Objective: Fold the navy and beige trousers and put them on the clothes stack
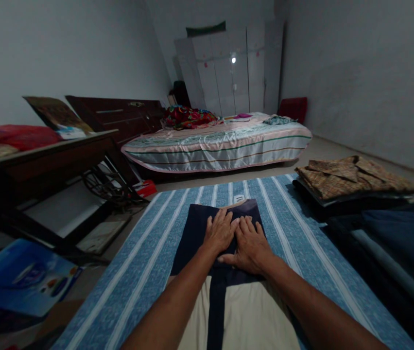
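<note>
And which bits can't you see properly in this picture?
In the head view:
Part of the garment under the left hand and right hand: hidden by them.
Its near end: cut off by the bottom edge.
Dark folded clothes: cut off by the right edge.
Red marks on the wardrobe: too small.

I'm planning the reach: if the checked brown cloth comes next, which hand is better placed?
Likely the right hand: it rests flat on the navy fabric, nearer the checked brown cloth. The left hand also rests flat, but farther off, with the right arm between.
</note>
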{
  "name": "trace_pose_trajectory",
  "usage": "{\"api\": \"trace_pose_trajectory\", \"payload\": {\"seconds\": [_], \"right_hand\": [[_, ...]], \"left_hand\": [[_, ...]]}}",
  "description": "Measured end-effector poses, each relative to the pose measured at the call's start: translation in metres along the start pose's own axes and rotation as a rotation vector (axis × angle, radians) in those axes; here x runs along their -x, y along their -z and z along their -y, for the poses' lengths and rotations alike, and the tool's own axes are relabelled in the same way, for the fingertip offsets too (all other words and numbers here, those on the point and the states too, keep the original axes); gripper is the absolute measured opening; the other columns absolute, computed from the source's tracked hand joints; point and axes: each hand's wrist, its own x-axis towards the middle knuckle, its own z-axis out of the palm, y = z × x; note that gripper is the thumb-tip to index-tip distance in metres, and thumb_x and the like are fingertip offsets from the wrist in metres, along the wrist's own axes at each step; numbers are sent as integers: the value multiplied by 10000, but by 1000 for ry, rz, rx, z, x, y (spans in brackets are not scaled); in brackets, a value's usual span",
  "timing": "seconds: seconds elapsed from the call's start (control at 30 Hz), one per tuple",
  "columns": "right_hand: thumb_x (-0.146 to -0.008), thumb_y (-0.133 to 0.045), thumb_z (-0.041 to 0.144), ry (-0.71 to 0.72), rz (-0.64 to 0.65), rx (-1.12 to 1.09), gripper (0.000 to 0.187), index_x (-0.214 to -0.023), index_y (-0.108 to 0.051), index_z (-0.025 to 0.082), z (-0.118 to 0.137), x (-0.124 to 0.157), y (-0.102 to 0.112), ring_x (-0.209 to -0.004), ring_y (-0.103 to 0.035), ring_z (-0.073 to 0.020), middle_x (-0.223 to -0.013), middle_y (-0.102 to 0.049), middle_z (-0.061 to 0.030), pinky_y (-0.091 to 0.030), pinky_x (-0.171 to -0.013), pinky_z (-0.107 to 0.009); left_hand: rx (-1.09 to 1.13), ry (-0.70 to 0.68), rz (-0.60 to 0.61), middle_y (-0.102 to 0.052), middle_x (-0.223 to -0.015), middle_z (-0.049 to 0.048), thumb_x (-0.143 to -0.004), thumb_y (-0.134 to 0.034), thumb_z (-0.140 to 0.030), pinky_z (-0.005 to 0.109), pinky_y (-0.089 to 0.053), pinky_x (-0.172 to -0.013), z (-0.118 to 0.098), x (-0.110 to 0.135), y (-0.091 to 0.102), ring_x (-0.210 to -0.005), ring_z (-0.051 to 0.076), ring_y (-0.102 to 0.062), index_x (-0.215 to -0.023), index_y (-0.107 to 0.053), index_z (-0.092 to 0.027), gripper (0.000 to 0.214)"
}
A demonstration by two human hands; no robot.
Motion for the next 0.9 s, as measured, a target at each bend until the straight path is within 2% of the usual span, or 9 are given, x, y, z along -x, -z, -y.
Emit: {"api": "trace_pose_trajectory", "payload": {"seconds": [0.1,0.17,0.23,0.37,0.43,0.53,0.6,0.7,0.9], "right_hand": [[-715,-339,820,8,-1,4,1105,-1457,-183,17,-1,0,-1,-1397,-44,-371,-1509,-155,-235,-62,-1101,-519],[-706,-345,828,5,-8,14,1119,-1458,-175,18,-2,-1,-4,-1396,-34,-374,-1508,-136,-247,-60,-1099,-523],[-695,-352,835,-11,-21,28,1126,-1458,-184,25,-3,-2,-6,-1395,-36,-376,-1506,-138,-252,-56,-1096,-528],[-679,-364,842,-33,-29,52,1130,-1446,-234,22,-3,-2,-9,-1392,-62,-383,-1490,-179,-271,-69,-1087,-538],[-682,-362,841,-32,-17,63,1127,-1440,-249,14,-3,-2,-9,-1391,-67,-384,-1487,-189,-272,-75,-1085,-540],[-685,-350,842,-35,-1,78,1125,-1430,-272,3,-3,-3,-10,-1391,-62,-388,-1489,-182,-270,-68,-1086,-539],[-678,-344,850,-38,2,86,1133,-1428,-277,3,-3,-4,-11,-1390,-58,-391,-1490,-177,-270,-64,-1085,-542],[-672,-335,859,-37,2,94,1143,-1433,-268,9,-4,-5,-12,-1391,-61,-388,-1490,-182,-267,-66,-1085,-543],[-635,-335,892,-44,16,88,1191,-1435,-265,12,-3,-4,-9,-1391,-63,-390,-1492,-175,-269,-70,-1086,-543]], "left_hand": [[-42,203,-86,-276,-1492,148,-939,-182,-524,559,-151,-1086,-3,-2,-1,-1393,298,-171,-1364,-423,-170,604],[-27,332,-65,-256,-1492,184,-902,-195,-603,598,-153,-1065,-3,-4,-4,-1388,349,-157,-1384,-401,-157,688],[7,384,-16,-225,-1500,193,-873,-197,-653,624,-154,-1050,-3,-6,-7,-1387,376,-133,-1408,-365,-165,744],[39,385,38,-177,-1512,197,-863,-213,-665,629,-136,-1050,-3,-8,-4,-1392,381,-88,-1429,-325,-165,763],[44,381,57,-230,-1496,202,-861,-224,-668,626,-163,-1043,0,-8,1,-1384,383,-140,-1408,-363,-163,757],[0,344,-6,-301,-1473,183,-885,-203,-634,595,-172,-1058,9,-8,7,-1375,350,-201,-1365,-422,-153,714],[-23,317,-26,-233,-1502,177,-894,-195,-622,569,-151,-1079,18,-8,8,-1394,326,-151,-1389,-382,-135,719],[10,318,46,-117,-1526,186,-877,-181,-662,574,-156,-1076,29,-8,4,-1404,332,-88,-1438,-286,-120,786],[31,316,67,-108,-1527,193,-865,-177,-678,596,-154,-1063,31,-11,0,-1401,347,-83,-1442,-272,-118,810]]}}
